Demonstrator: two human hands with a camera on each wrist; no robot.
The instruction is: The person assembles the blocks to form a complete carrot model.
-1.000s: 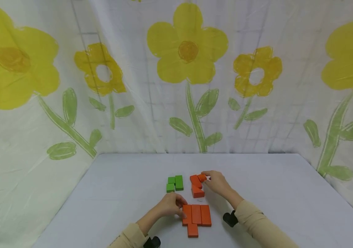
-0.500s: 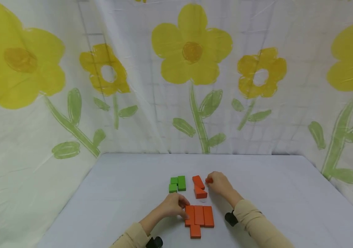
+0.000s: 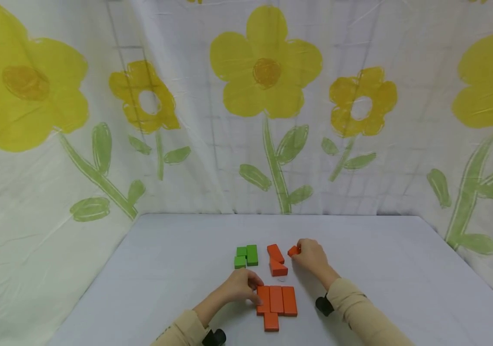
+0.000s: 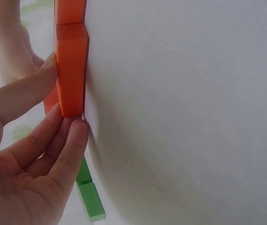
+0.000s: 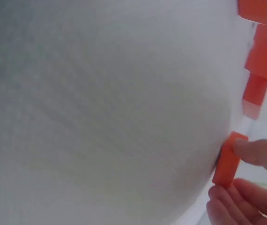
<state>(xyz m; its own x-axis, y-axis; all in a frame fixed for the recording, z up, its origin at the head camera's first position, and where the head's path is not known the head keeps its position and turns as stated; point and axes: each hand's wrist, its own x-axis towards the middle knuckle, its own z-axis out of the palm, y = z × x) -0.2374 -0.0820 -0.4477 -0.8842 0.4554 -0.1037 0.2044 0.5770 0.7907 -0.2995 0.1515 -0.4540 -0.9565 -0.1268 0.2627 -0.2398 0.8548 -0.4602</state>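
Observation:
My left hand (image 3: pixel 239 286) rests at the left end of a flat group of orange blocks, thumb and fingertips pinching the outer long block (image 4: pixel 71 70). Two more long orange blocks (image 3: pixel 283 300) lie side by side against it, and a small orange block (image 3: pixel 271 322) sits below them. Farther back, my right hand (image 3: pixel 311 255) pinches a small orange block (image 5: pixel 229 160) between thumb and fingers, close to the tabletop. Just left of that hand lie a slanted orange block (image 3: pixel 275 253) and an orange wedge-shaped block (image 3: pixel 278 269).
Several green blocks (image 3: pixel 252 255) stand grouped left of the loose orange ones. All rest on a white table (image 3: pixel 164 269), its back edge meeting a white curtain (image 3: pixel 212 182) printed with yellow flowers. Dark bands with cameras (image 3: pixel 324 305) sit at both wrists.
My right hand has drawn the small orange block rightward, away from the slanted block it lay against, and turned it slightly. The left hand stays at the outer long block.

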